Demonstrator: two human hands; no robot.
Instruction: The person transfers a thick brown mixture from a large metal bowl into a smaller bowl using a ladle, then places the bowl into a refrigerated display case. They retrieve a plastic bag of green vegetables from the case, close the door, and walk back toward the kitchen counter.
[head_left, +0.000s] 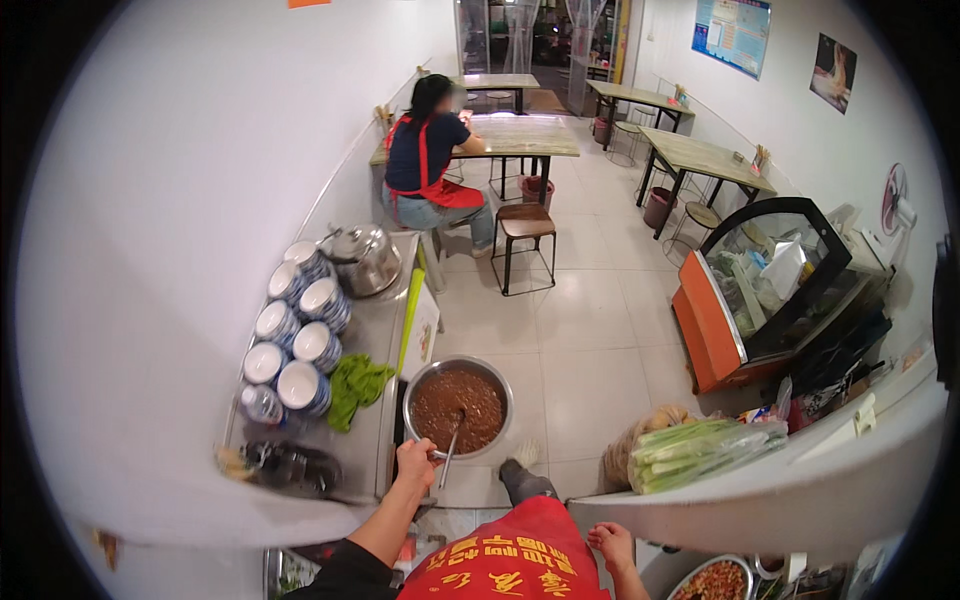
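My left hand (417, 463) grips the near rim of a round metal basin (511, 409), which holds a chunky reddish-brown sauce (469, 397). A metal spoon or ladle (449, 454) stands in the sauce, its handle leaning over the rim just right of my fingers. The basin is at the right edge of a steel counter; what bears its weight cannot be told. My right hand (611, 541) hangs beside my red apron (510, 551), its fingers loosely curled, and no object shows in it.
Stacked blue-and-white bowls (300, 385), a green cloth (356, 386) and a metal kettle (365, 259) stand on the counter (364, 322). Ahead are a stool (525, 223) and a seated person (427, 157) at a table. Bagged green stalks (690, 450) and a display case (765, 277) are right.
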